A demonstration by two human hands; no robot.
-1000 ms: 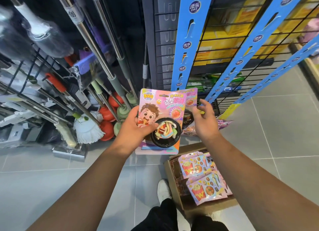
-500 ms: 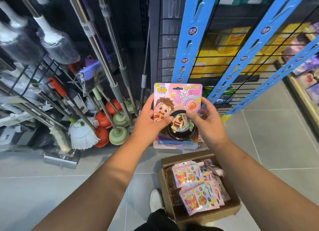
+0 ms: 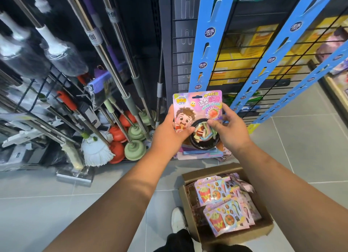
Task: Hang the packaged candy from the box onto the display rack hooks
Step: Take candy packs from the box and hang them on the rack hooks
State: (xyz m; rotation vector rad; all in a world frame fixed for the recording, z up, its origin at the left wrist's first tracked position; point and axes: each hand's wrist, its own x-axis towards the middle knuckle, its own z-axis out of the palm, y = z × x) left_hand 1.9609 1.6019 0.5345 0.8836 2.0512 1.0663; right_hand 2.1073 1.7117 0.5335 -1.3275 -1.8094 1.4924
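Candy pack (image 3: 197, 104) up in front of you, both hands on it: your left hand (image 3: 169, 135) pinches the left edge, thumb across the cartoon face, and your right hand (image 3: 231, 133) pinches the right edge, thumb on the clear bowl blister. The pack's top sits just below the foot of the nearest blue strip (image 3: 206, 50), hung on nothing yet. No pack shows on any strip in view, so the job looks barely begun, and the box (image 3: 207, 171) by your foot holds a good stack of packs (image 3: 224, 210). Open floor lies to your right and a wire grid (image 3: 244, 67) behind the strips, but mop handles (image 3: 105, 50) and plungers (image 3: 134, 151) crowd close on your left, so tuck that elbow. Whether the slots carry hooks is too small to tell.
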